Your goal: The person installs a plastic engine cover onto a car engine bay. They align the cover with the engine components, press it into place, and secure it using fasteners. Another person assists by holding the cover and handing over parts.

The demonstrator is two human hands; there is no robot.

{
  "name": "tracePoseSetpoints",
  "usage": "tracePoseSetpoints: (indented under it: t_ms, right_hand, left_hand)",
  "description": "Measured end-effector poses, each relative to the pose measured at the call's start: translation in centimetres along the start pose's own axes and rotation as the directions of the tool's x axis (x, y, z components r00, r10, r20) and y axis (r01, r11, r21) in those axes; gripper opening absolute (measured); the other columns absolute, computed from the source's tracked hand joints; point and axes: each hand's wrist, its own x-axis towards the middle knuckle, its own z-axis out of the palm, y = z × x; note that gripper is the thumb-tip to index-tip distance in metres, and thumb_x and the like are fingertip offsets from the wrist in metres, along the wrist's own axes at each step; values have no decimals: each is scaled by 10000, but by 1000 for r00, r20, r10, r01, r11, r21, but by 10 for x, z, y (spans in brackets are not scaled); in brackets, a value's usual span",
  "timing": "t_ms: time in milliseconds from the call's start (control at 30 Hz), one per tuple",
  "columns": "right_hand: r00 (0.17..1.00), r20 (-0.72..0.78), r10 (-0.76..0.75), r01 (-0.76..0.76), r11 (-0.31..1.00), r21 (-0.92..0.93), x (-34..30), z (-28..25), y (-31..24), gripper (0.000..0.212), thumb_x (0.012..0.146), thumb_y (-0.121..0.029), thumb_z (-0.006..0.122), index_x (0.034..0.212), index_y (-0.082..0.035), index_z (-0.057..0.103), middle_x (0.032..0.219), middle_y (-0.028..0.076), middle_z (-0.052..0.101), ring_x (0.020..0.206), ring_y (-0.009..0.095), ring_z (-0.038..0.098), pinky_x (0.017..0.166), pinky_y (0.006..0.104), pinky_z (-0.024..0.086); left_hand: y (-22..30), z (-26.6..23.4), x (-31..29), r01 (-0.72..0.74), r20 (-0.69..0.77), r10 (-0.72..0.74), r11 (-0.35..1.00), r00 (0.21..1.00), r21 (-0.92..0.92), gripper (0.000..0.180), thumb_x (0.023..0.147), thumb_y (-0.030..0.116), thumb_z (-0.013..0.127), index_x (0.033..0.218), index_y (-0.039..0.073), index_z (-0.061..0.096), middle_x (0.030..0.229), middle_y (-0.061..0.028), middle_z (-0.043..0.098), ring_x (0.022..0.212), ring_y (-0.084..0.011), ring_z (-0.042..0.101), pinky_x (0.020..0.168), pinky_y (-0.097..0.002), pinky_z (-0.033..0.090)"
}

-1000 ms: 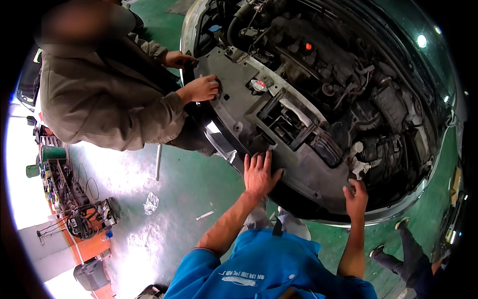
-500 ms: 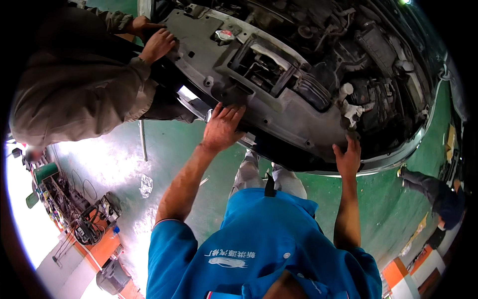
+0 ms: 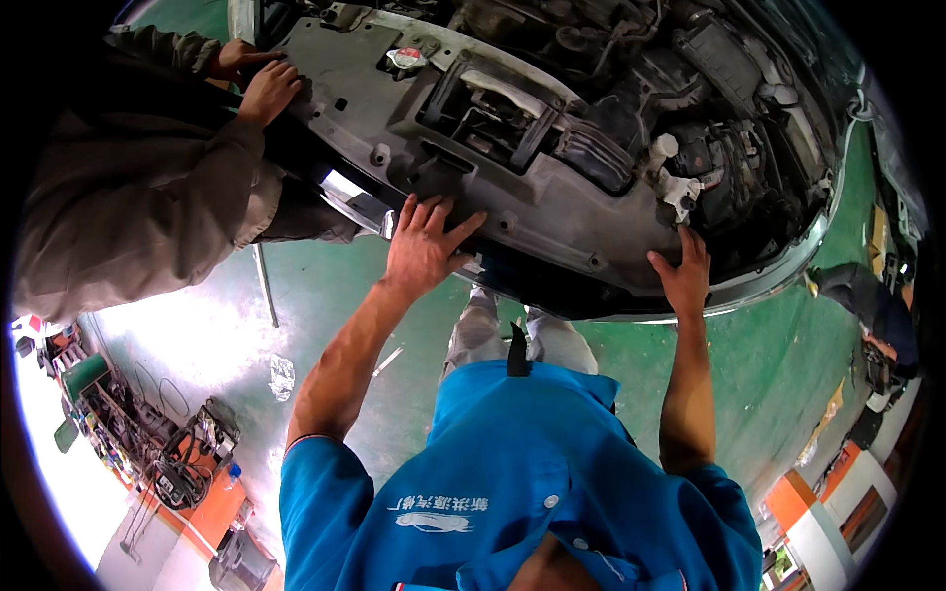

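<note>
Handling the broad, dusty grey cover panel (image 3: 557,212) well probably calls for light, matched pressure from both sides — a long, thin sheet like this would likely flex or lift at one end if one hand led the other. The left hand (image 3: 422,248) lies on the front edge near the middle of the panel's length, its grip spread wide, fingers over the top and thumb held apart. The right hand (image 3: 687,281) is at the panel's right end, its grip parted between thumb and bent fingers; whether any fingertip hooks under the edge, I cannot tell. Flat finger pads should serve better than knuckles, and the right fingertips are best held clear of the white plastic filler neck with a round cap (image 3: 665,148) just beyond them. Timing any push with the co-worker's nearer hand (image 3: 271,91), which rests on the left end, should help too.

The panel lies across the front of the open, dark engine bay (image 3: 631,89), behind the car's black front edge. It looks matt and smudged, gently curved along its front, with small round holes and one square hole (image 3: 341,103). Metal parts show through its large opening — and a silver, red-marked pressure cap (image 3: 406,59) sits by its rear edge.
</note>
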Motion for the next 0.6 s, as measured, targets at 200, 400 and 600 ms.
tracePoseSetpoints:
  t_ms: [200,400,600]
  right_hand:
    - [999,-34,13,-11,997,77,-2,1,-9,700,746,-322,843,1362,-109,588,1375,115,574,1185,388,554,968,477,474]
    - [996,-46,78,-76,996,55,-11,11,-8,719,740,-385,838,1372,-148,588,1400,78,562,1198,373,542,972,503,460]
    - [985,9,172,-172,984,40,-11,7,-13,723,754,-392,827,1390,-167,565,1440,49,530,1234,348,522,989,496,451]
  left_hand:
    - [5,4,4,12,-29,-11,1000,1000,25,737,735,381,824,1422,356,560,1393,-152,497,1361,-345,422,1195,-574,261]
    - [6,7,3,20,-47,-21,1000,999,-13,731,712,351,840,1399,332,589,1450,-149,458,1378,-356,410,1174,-586,282]
    - [60,17,11,-93,-55,91,995,994,-38,799,729,267,844,1455,203,517,1541,-134,402,1435,-349,372,1182,-548,296]
